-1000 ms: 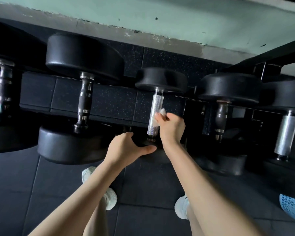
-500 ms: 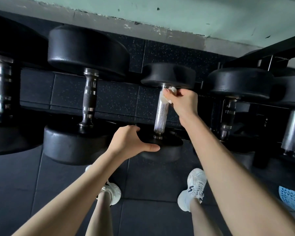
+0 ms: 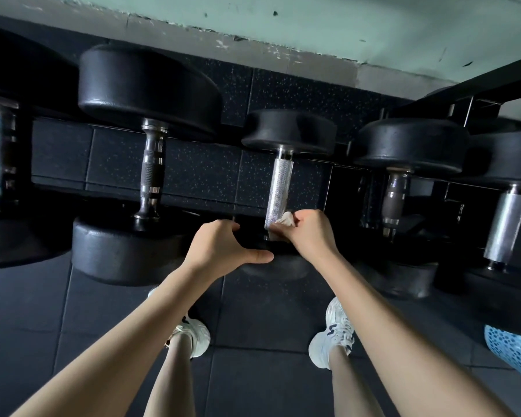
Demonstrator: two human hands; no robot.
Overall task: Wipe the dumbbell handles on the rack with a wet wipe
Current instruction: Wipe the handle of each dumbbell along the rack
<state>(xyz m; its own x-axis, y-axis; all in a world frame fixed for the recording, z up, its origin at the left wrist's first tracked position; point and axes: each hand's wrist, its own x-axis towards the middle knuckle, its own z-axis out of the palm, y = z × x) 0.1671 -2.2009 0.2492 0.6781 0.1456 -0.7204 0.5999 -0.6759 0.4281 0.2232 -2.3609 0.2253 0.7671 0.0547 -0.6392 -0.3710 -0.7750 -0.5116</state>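
Several black dumbbells lie side by side on the rack. The middle dumbbell has a bright knurled silver handle point(image 3: 279, 190). My right hand point(image 3: 309, 233) grips a crumpled white wet wipe point(image 3: 284, 221) against the near end of that handle. My left hand point(image 3: 223, 248) rests on the near black head point(image 3: 278, 264) of the same dumbbell, fingers curled over its top edge and thumb stretched along it. The far head point(image 3: 289, 132) is in plain sight.
A larger dumbbell with a dark handle point(image 3: 151, 176) lies to the left, another at the far left point(image 3: 0, 152). Two more handles point(image 3: 396, 197) point(image 3: 506, 224) lie to the right. A black rack beam point(image 3: 475, 85) crosses the upper right. A blue mesh basket point(image 3: 512, 347) stands on the floor.
My right hand slid the wipe from the middle of the handle up to its far end, then back down to the near end. My left hand stayed on the near head.
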